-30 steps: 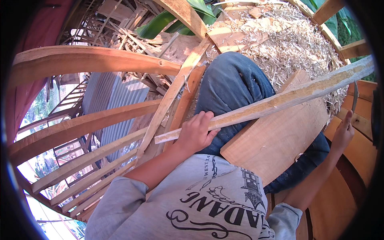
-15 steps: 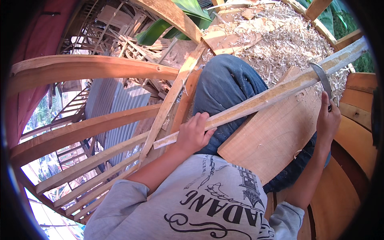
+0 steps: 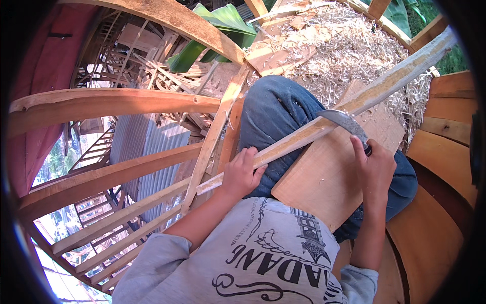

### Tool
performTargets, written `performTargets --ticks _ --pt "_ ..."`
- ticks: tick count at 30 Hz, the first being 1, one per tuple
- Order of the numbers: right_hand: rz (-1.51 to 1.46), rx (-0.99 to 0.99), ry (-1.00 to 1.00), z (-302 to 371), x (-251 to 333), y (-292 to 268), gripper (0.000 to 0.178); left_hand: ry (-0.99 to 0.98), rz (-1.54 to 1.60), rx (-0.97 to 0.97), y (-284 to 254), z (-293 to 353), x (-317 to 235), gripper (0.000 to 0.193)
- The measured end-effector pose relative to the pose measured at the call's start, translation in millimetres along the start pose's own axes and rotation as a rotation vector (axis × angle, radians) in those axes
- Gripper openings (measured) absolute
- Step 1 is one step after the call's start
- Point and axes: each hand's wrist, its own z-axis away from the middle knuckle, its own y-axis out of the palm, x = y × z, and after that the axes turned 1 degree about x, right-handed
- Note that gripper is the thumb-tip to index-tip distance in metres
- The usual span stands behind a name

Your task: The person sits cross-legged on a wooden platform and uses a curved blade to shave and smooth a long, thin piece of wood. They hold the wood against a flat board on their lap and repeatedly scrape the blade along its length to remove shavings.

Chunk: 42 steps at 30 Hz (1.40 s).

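A long wooden pole (image 3: 298, 136), pale with a yellowish stripe, slants across my lap from lower left to upper right. My left hand (image 3: 242, 174) is wrapped round it near its lower end. In my right hand (image 3: 373, 164) is a curved knife (image 3: 344, 120), held by its dark handle, which my fingers mostly cover. Its blade lies across the pole around mid-length. Beneath the pole, a flat wooden board (image 3: 329, 175) rests on my legs, its near end against my shirt.
Curled wood shavings (image 3: 349, 45) lie piled beyond my knees. Curved wooden ribs (image 3: 121, 101) stand at the left, with corrugated sheets (image 3: 152, 157) below. Curved planks (image 3: 440, 152) form a wall at the right. A green leaf (image 3: 223, 25) hangs at the far side.
My right hand has drawn the knife down and left along the pole, from near its far end to about the middle. My left hand keeps its hold.
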Motion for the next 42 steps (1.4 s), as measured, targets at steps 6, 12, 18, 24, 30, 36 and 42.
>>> performTargets --ticks 6,12,18,24,30,36,42 --pt "-0.192 -0.223 0.202 -73 -67 -25 0.071 -0.01 -0.056 -0.013 -1 3 -5 0.038" --pt "-0.275 -0.118 0.105 -45 -35 -40 0.066 -0.001 -0.025 -0.021 4 4 2 0.038" --pt "0.006 0.217 -0.036 11 22 -2 0.054 -0.019 0.005 0.03 0 2 -1 0.038" --pt "-0.004 -0.085 0.124 -47 -35 -12 0.065 -0.013 -0.082 -0.036 0 2 -6 0.039" --pt "-0.062 -0.052 0.149 -42 -22 -21 0.066 -0.035 -0.101 -0.033 0 2 -7 0.041" --pt "0.005 0.119 0.058 22 28 3 0.059 -0.033 -0.088 0.001 -2 0 -8 0.042" --pt "0.116 0.009 0.056 0 6 10 0.06 -0.063 -0.056 0.008 -4 1 -11 0.04"
